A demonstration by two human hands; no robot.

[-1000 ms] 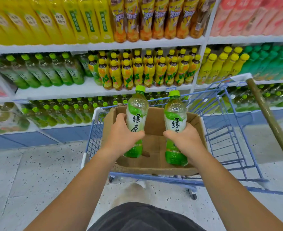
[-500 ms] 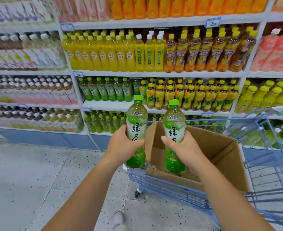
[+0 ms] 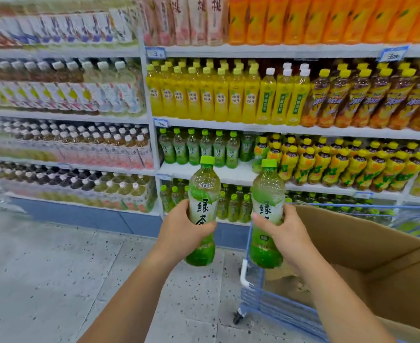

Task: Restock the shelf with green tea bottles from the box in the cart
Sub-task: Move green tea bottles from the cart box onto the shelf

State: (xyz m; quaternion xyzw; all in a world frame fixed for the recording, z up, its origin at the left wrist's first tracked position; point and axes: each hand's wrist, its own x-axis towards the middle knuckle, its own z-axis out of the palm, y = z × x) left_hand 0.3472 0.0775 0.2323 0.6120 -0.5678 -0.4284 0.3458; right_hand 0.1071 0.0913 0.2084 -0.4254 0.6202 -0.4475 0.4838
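Observation:
My left hand [image 3: 183, 227] grips one green tea bottle [image 3: 203, 194] upright by its label. My right hand [image 3: 284, 227] holds a second green tea bottle [image 3: 267, 194] the same way. Both bottles have green caps and hang in the air in front of the shelves, left of the cardboard box [image 3: 367, 253] in the blue cart [image 3: 249, 288]. A row of matching green tea bottles [image 3: 199, 149] stands at the back of a white shelf [image 3: 231, 173], whose front part is bare.
Yellow-capped bottles [image 3: 340, 162] fill the same shelf to the right. More green bottles [image 3: 231, 206] stand on the shelf below. Yellow and orange drinks [image 3: 228, 95] sit above. A second shelf unit [image 3: 67, 144] stands to the left. Speckled floor [image 3: 67, 268] lies below.
My view has swung left and up toward the shelves. Both hands carried their bottles out of the box and left of the cart. The cart now sits at the lower right.

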